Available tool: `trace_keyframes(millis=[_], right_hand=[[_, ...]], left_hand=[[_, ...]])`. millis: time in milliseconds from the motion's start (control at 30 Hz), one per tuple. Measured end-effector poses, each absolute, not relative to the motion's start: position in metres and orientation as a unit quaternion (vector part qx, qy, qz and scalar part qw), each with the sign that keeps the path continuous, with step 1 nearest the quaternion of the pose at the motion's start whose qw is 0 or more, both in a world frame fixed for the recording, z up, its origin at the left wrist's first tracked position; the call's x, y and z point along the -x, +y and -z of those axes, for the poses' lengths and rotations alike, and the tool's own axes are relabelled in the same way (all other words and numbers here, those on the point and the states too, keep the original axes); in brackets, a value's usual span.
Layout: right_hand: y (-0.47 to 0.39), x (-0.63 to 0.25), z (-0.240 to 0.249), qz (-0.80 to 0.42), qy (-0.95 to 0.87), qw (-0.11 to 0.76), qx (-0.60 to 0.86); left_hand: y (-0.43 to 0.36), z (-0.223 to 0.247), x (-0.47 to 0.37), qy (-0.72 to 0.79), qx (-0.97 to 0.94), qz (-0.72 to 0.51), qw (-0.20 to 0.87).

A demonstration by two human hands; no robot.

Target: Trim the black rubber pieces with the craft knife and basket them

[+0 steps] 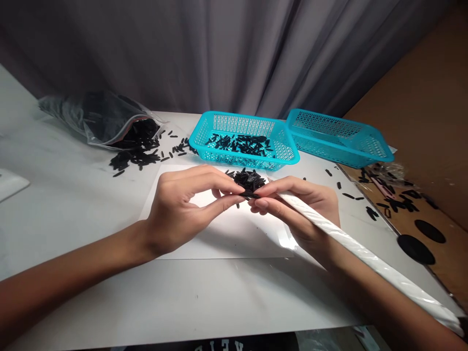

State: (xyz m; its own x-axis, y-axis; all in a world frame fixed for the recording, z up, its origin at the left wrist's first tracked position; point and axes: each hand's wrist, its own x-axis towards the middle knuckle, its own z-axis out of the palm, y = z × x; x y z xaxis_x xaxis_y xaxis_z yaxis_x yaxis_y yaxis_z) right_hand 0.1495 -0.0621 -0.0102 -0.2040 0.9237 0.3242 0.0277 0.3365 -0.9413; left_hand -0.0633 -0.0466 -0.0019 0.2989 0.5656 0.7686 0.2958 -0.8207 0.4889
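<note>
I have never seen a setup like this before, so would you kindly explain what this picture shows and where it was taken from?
There is no machine here: a person works with two bare hands. The single picture comes from a camera on their head, looking forward and down.

The left hand and right hand meet in the middle, their fingertips pinching slim black material; I cannot tell how many pieces. Just beyond is a pile of black pieces on a white sheet.

Farther back on the white table are two blue baskets, one holding more black pieces, and, to the left, an open plastic bag spilling similar ones.
</note>
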Motion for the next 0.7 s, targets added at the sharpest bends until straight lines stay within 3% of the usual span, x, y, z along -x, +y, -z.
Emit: trace_keyframes(millis=[467,700], right_hand=[[-0.0608,-0.1496,0.0089,-0.429,-0.654,0.505,0.366],[-0.0607,-0.1486,0.0097,-0.42,-0.638,0.531,0.366]], left_hand=[[-0.0473,0.0011,0.0639,0.26,-0.804,-0.526,0.102],[-0.0449,0.0026,0.0664,0.31,-0.8,-0.514,0.01]])
